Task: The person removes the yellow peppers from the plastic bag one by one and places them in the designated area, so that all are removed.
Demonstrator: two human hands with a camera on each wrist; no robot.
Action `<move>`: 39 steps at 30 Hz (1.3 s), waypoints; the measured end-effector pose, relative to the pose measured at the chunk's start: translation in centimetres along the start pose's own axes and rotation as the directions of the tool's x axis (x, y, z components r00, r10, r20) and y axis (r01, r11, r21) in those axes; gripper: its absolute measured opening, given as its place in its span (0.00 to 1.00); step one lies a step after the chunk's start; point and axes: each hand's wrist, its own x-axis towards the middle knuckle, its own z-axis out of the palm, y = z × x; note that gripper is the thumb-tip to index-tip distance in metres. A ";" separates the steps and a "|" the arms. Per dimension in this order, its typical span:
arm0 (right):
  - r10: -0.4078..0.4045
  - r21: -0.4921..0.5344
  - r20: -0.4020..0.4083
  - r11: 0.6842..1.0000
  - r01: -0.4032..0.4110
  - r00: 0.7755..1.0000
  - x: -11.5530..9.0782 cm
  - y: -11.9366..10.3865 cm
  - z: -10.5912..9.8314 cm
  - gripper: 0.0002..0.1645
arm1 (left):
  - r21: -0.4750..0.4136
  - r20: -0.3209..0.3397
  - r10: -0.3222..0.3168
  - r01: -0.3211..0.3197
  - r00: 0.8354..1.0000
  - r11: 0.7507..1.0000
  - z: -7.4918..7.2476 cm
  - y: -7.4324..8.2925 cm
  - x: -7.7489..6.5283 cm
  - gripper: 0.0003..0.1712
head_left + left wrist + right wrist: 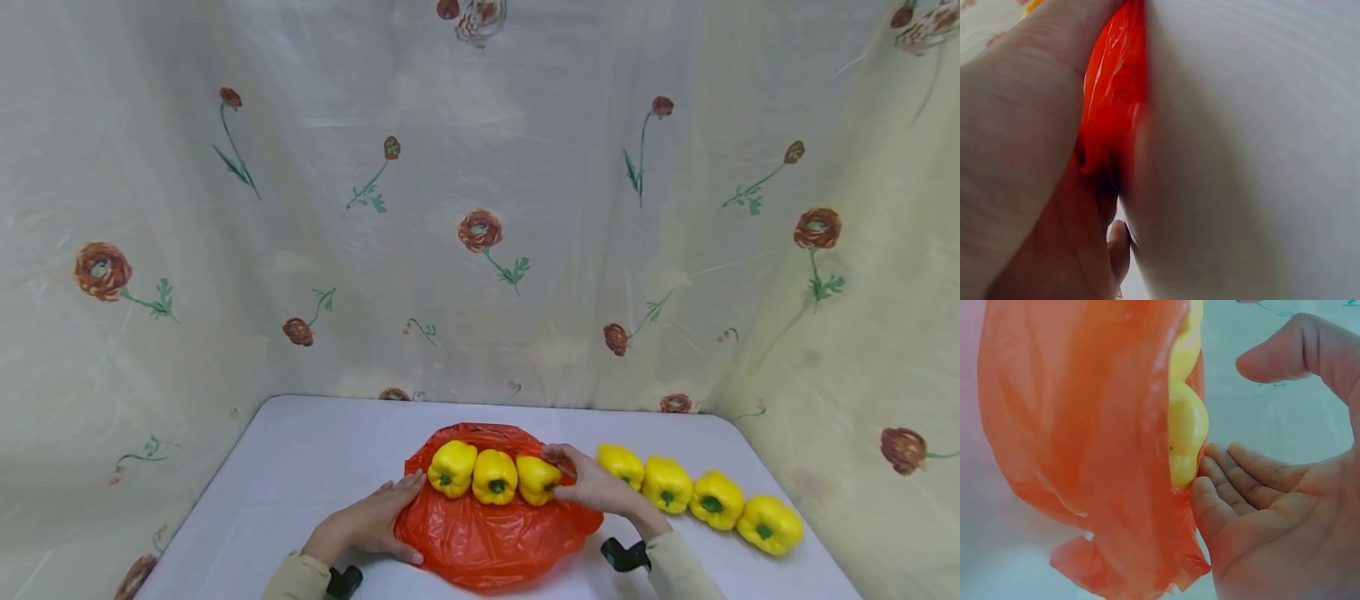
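Note:
A red plastic bag [491, 542] lies on the table, and three yellow bell peppers [494, 471] sit side by side in a row at its upper part. My left hand [382, 518] rests against the bag's left side, fingers extended and thumb apart. In the left wrist view, part of the red bag [1113, 81] shows beside the palm. My right hand [596, 485] is at the rightmost pepper of the row [536, 479]. The right wrist view shows its fingertips [1205, 487] close to the pepper and bag, with the thumb held well away.
Several more yellow bell peppers [667, 483] stand in a slanting line on the right of the white table [322, 450], beyond my right forearm. A flower-patterned curtain [555, 275] hangs behind and on both sides of the table.

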 end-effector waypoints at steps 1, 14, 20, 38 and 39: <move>0.000 -0.004 0.002 1.000 0.000 1.000 0.1 0.0 -0.1 0.39 | -0.003 0.001 -0.002 0.002 1.000 1.000 0.0 0.0 0.0 0.69; 0.012 -0.047 -0.053 0.999 -0.015 0.999 0.9 0.5 0.2 0.41 | -0.005 0.004 0.005 -0.005 1.000 1.000 0.1 -0.2 0.2 0.69; -0.001 -0.062 -0.048 0.998 -0.002 0.999 0.9 0.9 0.5 0.43 | 0.002 0.003 0.008 -0.008 1.000 1.000 0.1 -0.1 0.0 0.68; 0.041 -0.010 0.031 0.999 -0.040 0.999 0.6 1.9 1.5 0.47 | -0.012 -0.002 0.002 -0.002 1.000 1.000 0.1 -0.3 0.1 0.69; 0.031 -0.004 0.024 1.000 -0.031 0.999 0.6 1.8 1.5 0.47 | -0.009 -0.004 0.003 -0.003 1.000 1.000 0.0 -0.3 0.1 0.69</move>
